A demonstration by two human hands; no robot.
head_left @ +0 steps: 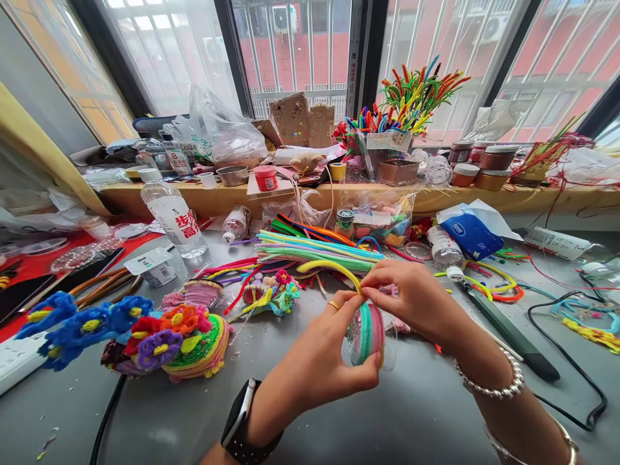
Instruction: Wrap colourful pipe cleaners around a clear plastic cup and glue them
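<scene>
My left hand is closed around a small clear plastic cup tipped on its side, with teal and pink fuzzy bands wrapped about it. A yellow pipe cleaner runs from the cup's upper edge and curves out to the left. The fingertips of my right hand pinch this pipe cleaner at the cup's edge, close to my left fingertips. Behind both hands lies a bundle of pastel pipe cleaners. Part of the cup is hidden by my fingers.
Pipe-cleaner flowers and a wrapped pink pot sit at left. A water bottle stands behind them. To the right lie a dark green flat tool, a black cable and a blue packet. Jars line the windowsill.
</scene>
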